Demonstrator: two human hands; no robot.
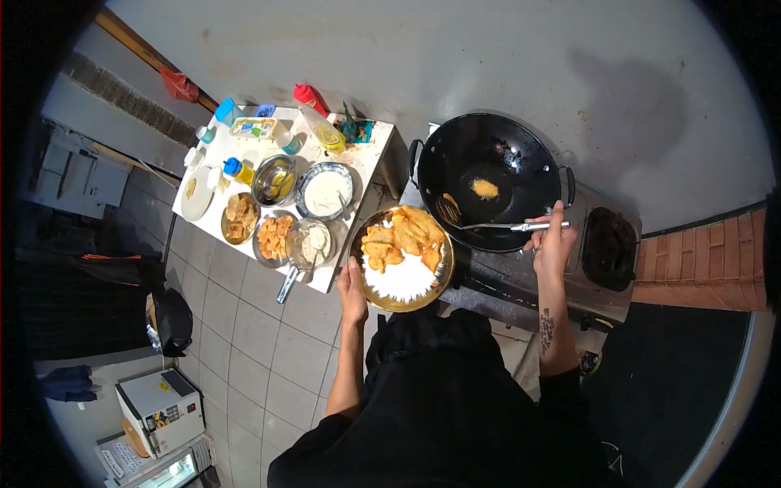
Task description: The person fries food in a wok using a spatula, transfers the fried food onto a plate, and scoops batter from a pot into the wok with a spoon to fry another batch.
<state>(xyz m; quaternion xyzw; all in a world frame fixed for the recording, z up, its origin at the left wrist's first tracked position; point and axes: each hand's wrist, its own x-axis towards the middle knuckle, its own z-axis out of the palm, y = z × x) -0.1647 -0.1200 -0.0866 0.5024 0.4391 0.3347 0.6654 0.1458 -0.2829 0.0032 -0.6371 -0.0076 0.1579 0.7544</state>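
My left hand (352, 294) grips the left rim of a gold-coloured plate (446, 272). Golden fried pieces (411, 233) lie on the plate's far half, over a white area in its middle. In my right hand (553, 244) is the metal handle of a slotted spatula (488, 226). The spatula's head rests inside the left side of a black wok (488, 138), close to the plate. One small golden fried piece (485, 189) sits at the wok's bottom, apart from the spatula.
The wok stands on a stove (521, 272), with a second burner (608, 248) to its right. On the left, a white table (370, 159) carries a bowl of white batter (327, 191), a bowl of orange chunks (275, 236), a handled pan (313, 244), several bottles and a red sauce bottle (309, 98).
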